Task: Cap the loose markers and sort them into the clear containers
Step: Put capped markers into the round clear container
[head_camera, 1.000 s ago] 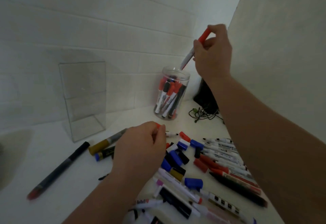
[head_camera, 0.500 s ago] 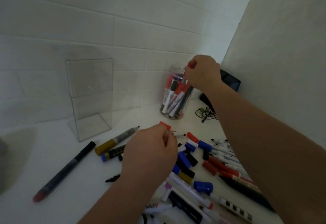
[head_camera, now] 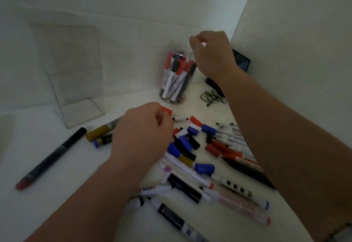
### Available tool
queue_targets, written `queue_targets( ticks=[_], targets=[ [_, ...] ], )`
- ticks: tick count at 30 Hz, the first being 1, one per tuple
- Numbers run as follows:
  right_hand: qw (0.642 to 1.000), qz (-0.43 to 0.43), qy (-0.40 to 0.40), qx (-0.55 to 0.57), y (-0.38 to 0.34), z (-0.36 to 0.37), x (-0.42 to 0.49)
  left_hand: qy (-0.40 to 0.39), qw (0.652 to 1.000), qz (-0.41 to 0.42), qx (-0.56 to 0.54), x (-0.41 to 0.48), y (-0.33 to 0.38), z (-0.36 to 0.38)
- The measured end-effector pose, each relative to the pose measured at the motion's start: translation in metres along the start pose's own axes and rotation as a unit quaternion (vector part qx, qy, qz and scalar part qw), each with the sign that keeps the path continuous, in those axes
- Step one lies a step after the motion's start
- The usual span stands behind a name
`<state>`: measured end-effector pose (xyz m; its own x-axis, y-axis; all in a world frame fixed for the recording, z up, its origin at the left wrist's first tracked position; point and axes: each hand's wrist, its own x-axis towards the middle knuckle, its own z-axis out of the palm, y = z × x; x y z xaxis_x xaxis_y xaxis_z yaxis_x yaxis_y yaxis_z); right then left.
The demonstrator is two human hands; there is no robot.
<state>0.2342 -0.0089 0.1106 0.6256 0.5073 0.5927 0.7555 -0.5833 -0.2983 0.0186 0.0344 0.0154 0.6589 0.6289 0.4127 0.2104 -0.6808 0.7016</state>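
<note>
Two hands over a white tabletop (head_camera: 57, 194) strewn with markers, one clear jar partly filled.

The right hand (head_camera: 211, 55) hovers at the upper centre, over the mouth of the round clear jar (head_camera: 172, 78) of capped markers, fingers curled with nothing visible in them. The left hand (head_camera: 142, 133), mid-frame, pinches a red cap (head_camera: 167, 110) at its fingertips. The loose markers and caps (head_camera: 190, 146) lie in a heap at centre right; a black marker (head_camera: 51, 156) lies apart at lower left. The square clear container (head_camera: 76, 81) stands at the upper left.
</note>
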Motion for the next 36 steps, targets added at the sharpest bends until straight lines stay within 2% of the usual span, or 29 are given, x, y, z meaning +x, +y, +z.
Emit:
queue_targets(
  ticks=[2,4,8,11,13,14,18,20,25,31,36],
  targets=[
    [0.999,0.018,-0.020,0.045,0.004,-0.021,-0.029,-0.003,1.000,0.008,0.005,-0.003,0.003,0.001],
    [0.994,0.012,-0.102,0.036,0.013,-0.046,-0.064,-0.007,1.000,0.016,0.007,-0.006,0.006,0.003],
    [0.963,0.045,-0.265,0.016,0.044,-0.088,-0.129,-0.011,1.000,0.026,0.003,-0.013,0.013,0.004],
    [0.953,0.095,-0.285,0.045,0.065,-0.099,-0.164,-0.018,0.999,0.034,0.003,-0.016,0.018,0.006],
    [0.955,0.102,-0.271,0.065,0.065,-0.098,-0.179,-0.033,0.999,0.033,0.010,-0.017,0.019,0.009],
    [0.950,0.098,-0.290,0.066,0.061,-0.099,-0.185,-0.039,0.999,0.035,0.015,-0.018,0.019,0.010],
    [0.875,0.032,-0.482,0.005,0.034,-0.101,-0.202,-0.039,0.998,0.051,0.025,-0.019,0.021,0.008],
    [0.844,-0.004,-0.534,-0.048,0.025,-0.097,-0.208,-0.031,0.998,0.053,0.024,-0.019,0.022,0.007],
    [0.817,-0.036,-0.565,-0.105,0.014,-0.083,-0.213,-0.032,0.997,0.059,0.021,-0.014,0.015,0.007],
    [0.823,-0.031,-0.558,-0.103,0.017,-0.088,-0.211,-0.048,0.997,0.065,0.021,-0.017,0.015,0.010],
    [0.811,-0.040,-0.574,-0.102,0.022,-0.079,-0.214,-0.087,0.994,0.069,0.020,-0.022,0.017,0.016]
  ],
)
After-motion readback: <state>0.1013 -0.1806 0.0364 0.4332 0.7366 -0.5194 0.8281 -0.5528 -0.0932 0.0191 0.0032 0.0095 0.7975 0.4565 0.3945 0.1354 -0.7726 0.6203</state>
